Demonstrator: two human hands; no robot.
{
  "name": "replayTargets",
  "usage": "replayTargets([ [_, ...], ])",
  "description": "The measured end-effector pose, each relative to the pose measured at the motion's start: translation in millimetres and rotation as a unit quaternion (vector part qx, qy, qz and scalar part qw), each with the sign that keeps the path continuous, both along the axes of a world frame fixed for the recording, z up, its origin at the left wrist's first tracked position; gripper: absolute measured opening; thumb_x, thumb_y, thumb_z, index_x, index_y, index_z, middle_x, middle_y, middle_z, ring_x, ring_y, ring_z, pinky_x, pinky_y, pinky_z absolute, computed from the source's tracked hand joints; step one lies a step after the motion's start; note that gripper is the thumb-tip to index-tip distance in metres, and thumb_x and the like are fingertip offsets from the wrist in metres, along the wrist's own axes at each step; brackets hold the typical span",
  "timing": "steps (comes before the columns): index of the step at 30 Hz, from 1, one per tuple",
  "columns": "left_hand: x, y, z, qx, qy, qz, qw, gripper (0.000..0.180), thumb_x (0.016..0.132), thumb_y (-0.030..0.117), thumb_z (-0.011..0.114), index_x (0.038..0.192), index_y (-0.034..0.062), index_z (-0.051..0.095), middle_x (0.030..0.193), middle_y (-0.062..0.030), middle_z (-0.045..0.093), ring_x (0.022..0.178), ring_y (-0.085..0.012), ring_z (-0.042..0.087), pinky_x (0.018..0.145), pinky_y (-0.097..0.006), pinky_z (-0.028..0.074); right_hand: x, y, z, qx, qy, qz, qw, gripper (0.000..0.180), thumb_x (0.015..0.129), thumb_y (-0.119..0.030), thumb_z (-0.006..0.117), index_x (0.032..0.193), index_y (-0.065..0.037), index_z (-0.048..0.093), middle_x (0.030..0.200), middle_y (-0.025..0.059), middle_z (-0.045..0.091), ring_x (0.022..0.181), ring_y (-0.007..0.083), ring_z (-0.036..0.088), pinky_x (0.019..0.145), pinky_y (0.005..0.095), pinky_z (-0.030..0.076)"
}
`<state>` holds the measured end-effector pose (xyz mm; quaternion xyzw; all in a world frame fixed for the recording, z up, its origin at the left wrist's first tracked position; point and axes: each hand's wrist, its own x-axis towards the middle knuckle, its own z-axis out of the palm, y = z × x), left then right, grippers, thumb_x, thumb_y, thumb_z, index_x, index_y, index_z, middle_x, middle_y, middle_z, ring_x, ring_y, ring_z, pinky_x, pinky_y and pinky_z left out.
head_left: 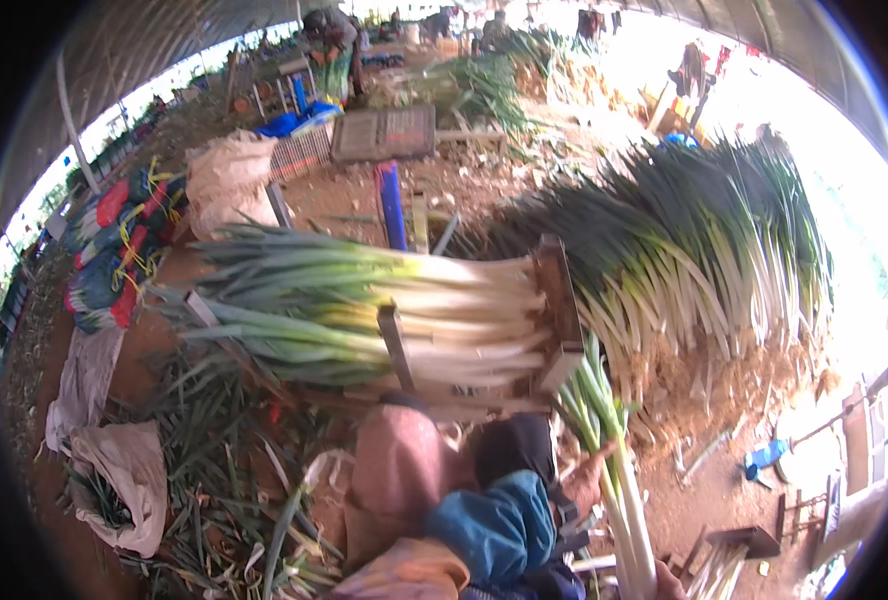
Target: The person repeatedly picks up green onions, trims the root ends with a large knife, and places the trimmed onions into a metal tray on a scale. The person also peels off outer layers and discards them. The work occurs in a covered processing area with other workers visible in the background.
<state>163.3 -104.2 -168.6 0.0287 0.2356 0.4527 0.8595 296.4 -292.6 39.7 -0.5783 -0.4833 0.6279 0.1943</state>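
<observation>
Dirt-floored shed: right hand (586,482) grips, apparently closed, a leek bundle (619,470) beside the filling wooden rack (554,310); left hand unseen; next, laying leeks in aligned.

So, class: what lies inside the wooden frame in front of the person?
The wooden frame holds stacked leeks, white stalks toward its end board, green leaves leftward. The lower layers and frame floor are covered.

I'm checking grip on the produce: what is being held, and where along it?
The right hand grips a leek partway along its pale stalk. The left hand can't be made out.
</observation>
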Motion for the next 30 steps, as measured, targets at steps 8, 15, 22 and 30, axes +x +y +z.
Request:
replayTargets([
  [8, 3.0, 4.2, 54.1, -0.026, -0.108, -0.034, 0.993, 0.052, 0.077, 0.043, 0.078, 0.112, 0.0097, 0.061, 0.093, -0.0054, 0.066, 0.082, -0.0200, 0.063, 0.073, -0.038, 0.054, -4.4, -54.4, -41.7, 0.064, -0.098, -0.029, 0.993, 0.073, 0.076, -0.010, 0.068, 0.139, -0.002, 0.032, 0.106, 0.0135, 0.057, 0.087, 0.0208, 0.058, 0.073, 0.0317, 0.050],
  [15, -57.8, 32.8, 192.5, 0.257, -0.193, -0.022, 0.947, 0.048, 0.086, 0.039, 0.069, 0.119, 0.0093, 0.052, 0.097, -0.0018, 0.060, 0.081, -0.0125, 0.061, 0.073, -0.030, 0.054, 6.8, -37.0, -21.5, 0.273, -0.295, 0.021, 0.915, 0.071, 0.073, -0.007, 0.069, 0.135, 0.000, 0.034, 0.097, 0.0174, 0.060, 0.078, 0.0257, 0.062, 0.065, 0.0355, 0.052],
  [22, -235.0, 86.1, 342.7, 0.456, -0.036, 0.255, 0.852, 0.037, 0.086, 0.035, 0.068, 0.113, 0.0110, 0.061, 0.101, 0.0010, 0.063, 0.086, -0.0130, 0.061, 0.077, -0.032, 0.052, -61.8, 112.3, 57.3, 0.468, -0.358, 0.105, 0.801, 0.069, 0.071, 0.000, 0.067, 0.133, 0.000, 0.037, 0.093, 0.0215, 0.062, 0.074, 0.0337, 0.065, 0.062, 0.0403, 0.053],
  [30, -569.5, 45.0, 374.2, 0.380, 0.339, 0.518, 0.687, 0.045, 0.089, 0.029, 0.066, 0.124, 0.0034, 0.052, 0.120, -0.0105, 0.059, 0.111, -0.0282, 0.057, 0.099, -0.046, 0.044, -251.2, 340.5, 37.6, 0.689, -0.186, 0.286, 0.639, 0.066, 0.072, 0.003, 0.059, 0.135, -0.006, 0.042, 0.107, 0.0170, 0.061, 0.085, 0.0334, 0.064, 0.068, 0.0410, 0.053],
])
